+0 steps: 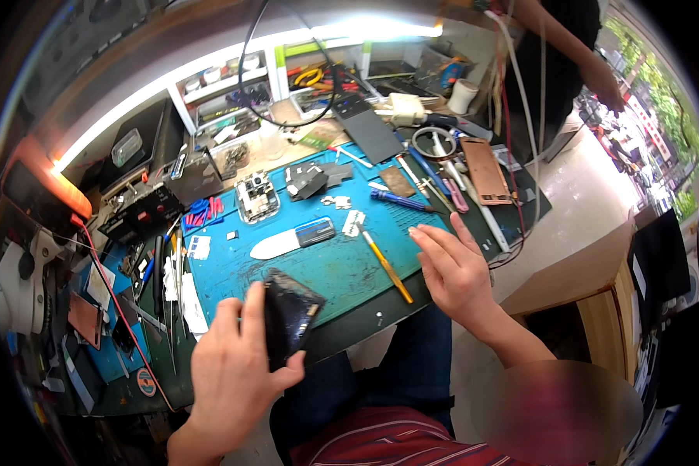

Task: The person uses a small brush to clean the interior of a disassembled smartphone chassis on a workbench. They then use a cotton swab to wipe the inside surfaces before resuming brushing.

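A dark, glossy phone (289, 314) is held tilted on its edge in the left hand (237, 369), at the near rim of the blue work mat (326, 268). The left grip is closed around the phone's lower part, with the thumb pressed against its near face and the fingers wrapped behind it. What appears to be a cracked or lifted panel is seen on the phone, though the blur leaves this uncertain.

To the right of that grip, the right hand (452, 272) is held above the mat's right edge with nothing in it; its grip is wide, the fingers spread and extended forward. Just beside those fingers, between the two hands, a yellow-handled tool (387, 266) lies slanted on the mat. Beyond the left grip, a white and blue flat opening tool (291, 238) is laid across the mat, and farther off a small opened device (256, 196) rests at the mat's far edge. A blue-handled screwdriver (400, 201) is placed ahead of the right fingers.

The mat is carried on a cluttered counter (520, 203). Well beyond the right grip, a copper-coloured plate (485, 169) lies near a coil of cable, and another person's arm (571, 50) is seen at the far right.
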`<state>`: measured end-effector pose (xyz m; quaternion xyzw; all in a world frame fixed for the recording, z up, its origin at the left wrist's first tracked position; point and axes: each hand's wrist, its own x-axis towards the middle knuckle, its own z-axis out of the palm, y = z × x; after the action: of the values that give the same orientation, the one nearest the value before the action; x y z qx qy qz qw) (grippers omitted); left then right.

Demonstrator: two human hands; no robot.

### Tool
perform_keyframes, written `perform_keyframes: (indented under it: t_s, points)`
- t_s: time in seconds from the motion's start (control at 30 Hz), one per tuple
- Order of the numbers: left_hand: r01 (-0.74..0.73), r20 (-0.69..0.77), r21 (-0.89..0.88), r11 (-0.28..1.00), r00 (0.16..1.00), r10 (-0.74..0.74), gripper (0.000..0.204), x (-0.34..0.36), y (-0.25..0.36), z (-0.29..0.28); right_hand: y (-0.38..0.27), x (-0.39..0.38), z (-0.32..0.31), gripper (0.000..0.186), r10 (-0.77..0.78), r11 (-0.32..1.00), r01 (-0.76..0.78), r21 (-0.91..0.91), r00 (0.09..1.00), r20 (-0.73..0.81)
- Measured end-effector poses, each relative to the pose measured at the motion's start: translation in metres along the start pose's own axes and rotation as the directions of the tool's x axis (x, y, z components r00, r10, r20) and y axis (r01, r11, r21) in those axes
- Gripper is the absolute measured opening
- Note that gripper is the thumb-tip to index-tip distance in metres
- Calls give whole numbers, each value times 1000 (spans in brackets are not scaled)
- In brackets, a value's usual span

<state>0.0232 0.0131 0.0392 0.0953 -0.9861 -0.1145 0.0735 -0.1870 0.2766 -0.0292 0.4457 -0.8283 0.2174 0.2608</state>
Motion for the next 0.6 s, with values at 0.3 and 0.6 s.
perform_keyframes:
  t_s: [0.3, 0.6]
  points:
    - [248, 38, -670, 699, 953, -302, 73, -63, -103, -22, 94, -12, -37, 20, 272, 949, -297, -110, 942, -194]
    - [198, 194, -979, -40, 872, -450, 65, -165, -115, -19, 142, 79, 34, 16, 454, 834, -321, -449, 862, 226]
